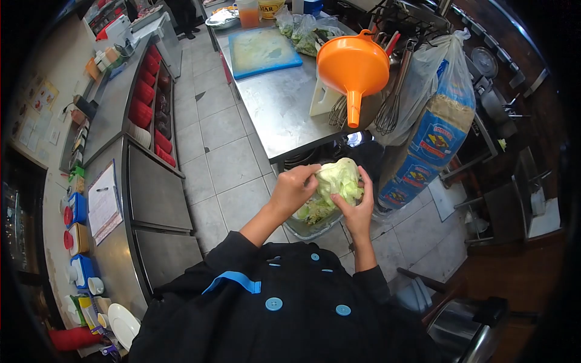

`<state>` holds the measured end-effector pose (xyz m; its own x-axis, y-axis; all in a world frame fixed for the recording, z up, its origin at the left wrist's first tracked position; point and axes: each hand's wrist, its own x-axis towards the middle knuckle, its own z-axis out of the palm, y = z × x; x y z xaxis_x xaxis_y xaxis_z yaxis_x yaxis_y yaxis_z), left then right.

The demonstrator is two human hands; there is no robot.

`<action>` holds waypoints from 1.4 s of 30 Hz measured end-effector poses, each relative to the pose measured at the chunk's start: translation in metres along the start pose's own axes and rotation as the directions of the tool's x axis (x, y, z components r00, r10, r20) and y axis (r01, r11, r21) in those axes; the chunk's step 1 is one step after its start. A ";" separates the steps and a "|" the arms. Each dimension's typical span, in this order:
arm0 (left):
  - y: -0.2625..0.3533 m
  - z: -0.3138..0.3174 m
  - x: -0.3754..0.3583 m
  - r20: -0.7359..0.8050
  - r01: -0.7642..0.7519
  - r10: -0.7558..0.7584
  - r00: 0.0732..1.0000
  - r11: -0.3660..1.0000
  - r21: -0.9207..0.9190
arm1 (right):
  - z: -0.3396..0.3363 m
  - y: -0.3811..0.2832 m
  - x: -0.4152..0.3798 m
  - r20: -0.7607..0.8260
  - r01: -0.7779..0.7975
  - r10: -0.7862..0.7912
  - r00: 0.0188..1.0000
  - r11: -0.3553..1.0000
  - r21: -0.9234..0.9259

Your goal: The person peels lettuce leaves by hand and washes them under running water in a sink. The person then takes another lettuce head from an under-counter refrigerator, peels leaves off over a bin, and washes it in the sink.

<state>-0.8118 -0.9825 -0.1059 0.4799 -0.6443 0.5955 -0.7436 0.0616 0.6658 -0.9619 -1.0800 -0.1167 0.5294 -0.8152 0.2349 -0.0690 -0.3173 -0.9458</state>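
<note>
A pale green head of lettuce (338,180) is held up in front of my body. My right hand (359,209) is wrapped round its right side, thumb across the front. My left hand (295,189) has its fingers pinched together at the upper left edge of the lettuce, closed on a leaf there. Below both hands sits a clear tub (310,232) with loose lettuce pieces (316,212) in it. The tub's far side is hidden by the hands and the lettuce.
Ahead is a steel table (272,118) with a blue-edged cutting board (263,51), an orange funnel (352,63), whisks and bagged greens (305,33). Stacked blue packages (423,145) stand to the right. A steel counter (130,242) with a clipboard (104,202) runs along the left.
</note>
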 end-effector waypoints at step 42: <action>0.011 -0.031 0.024 0.490 0.056 0.004 0.872 0.993 -0.107 | -0.016 -0.022 0.001 0.217 0.097 -0.100 0.971 0.995 0.025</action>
<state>-0.7941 -0.9740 -0.0701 0.1875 -0.9347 0.3018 -0.6616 0.1069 0.7422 -0.9740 -1.0815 -0.0925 0.7041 -0.6549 0.2744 0.0038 -0.3829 -0.9238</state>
